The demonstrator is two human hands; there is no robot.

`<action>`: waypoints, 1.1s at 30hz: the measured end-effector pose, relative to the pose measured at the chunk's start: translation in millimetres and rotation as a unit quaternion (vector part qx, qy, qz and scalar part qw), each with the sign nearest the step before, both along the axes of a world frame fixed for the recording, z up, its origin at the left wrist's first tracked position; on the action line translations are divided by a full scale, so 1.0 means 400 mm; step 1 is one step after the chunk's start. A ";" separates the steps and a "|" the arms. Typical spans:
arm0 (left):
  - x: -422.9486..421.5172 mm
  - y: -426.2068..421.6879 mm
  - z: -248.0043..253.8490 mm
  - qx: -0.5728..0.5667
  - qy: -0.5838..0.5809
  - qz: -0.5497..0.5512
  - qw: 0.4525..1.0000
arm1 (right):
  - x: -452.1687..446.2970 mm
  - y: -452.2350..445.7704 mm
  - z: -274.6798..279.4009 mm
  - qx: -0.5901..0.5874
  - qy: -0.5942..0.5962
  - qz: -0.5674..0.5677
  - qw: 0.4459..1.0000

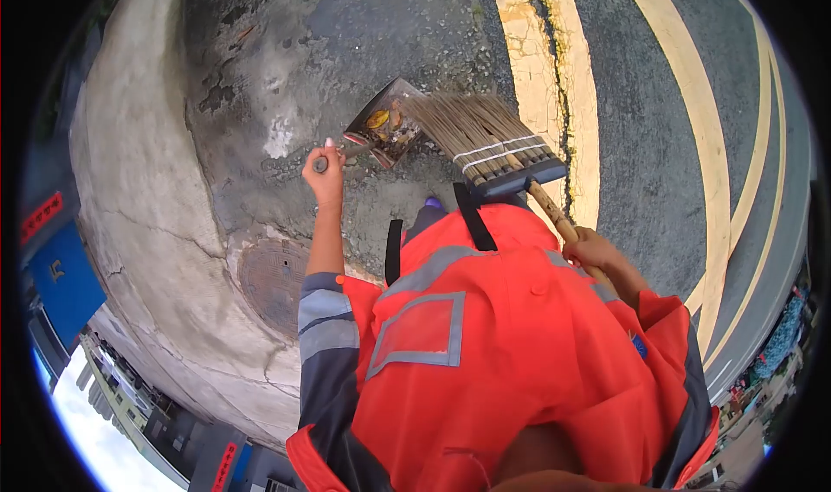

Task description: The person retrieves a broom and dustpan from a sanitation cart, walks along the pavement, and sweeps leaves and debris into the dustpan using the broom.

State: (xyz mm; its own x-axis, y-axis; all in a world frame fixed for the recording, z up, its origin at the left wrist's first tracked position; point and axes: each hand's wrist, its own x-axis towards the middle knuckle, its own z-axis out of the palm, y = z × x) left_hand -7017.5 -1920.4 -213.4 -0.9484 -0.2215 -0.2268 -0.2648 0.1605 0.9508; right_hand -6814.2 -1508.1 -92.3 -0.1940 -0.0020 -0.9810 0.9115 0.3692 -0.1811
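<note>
My left hand [324, 179] is closed round the handle of a metal dustpan [398, 94], the thumb pointing away from me. Inside the pan lie a yellow leaf [377, 119], brown leaves and small grit. My right hand [592, 250] grips the bamboo handle [550, 209] of a wide broom [493, 141]. White bands tie its long brown bristles below a dark head. The bristle tips are at the dustpan's open edge; whether they touch it I cannot tell.
A pale concrete kerb [143, 146] curves along the left, with a round manhole cover [275, 276] beside it. Cracked yellow road lines [576, 102] run over the asphalt at right. Loose gravel surrounds the pan. A blue panel [67, 276] stands far left.
</note>
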 end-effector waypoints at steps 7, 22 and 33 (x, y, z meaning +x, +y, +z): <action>-0.058 -0.111 0.112 0.125 -0.003 0.198 0.972 | -0.247 0.070 0.001 -0.004 0.028 -0.003 1.000; -0.539 -0.213 0.068 0.152 0.023 0.467 0.871 | -1.004 0.065 -0.060 -0.017 0.084 -0.164 0.983; -0.873 -0.393 0.048 0.132 0.081 0.559 0.814 | -1.536 -0.046 -0.050 -0.046 0.065 -0.120 0.990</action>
State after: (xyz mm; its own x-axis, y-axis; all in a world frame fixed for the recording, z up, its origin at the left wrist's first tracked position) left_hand -7366.8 -2077.8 -194.2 -0.2094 -0.9313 -0.2980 0.0276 -0.3103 0.9502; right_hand -7428.4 -1526.7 -112.4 -0.3235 -0.0300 -0.9457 0.9379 0.1221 -0.3247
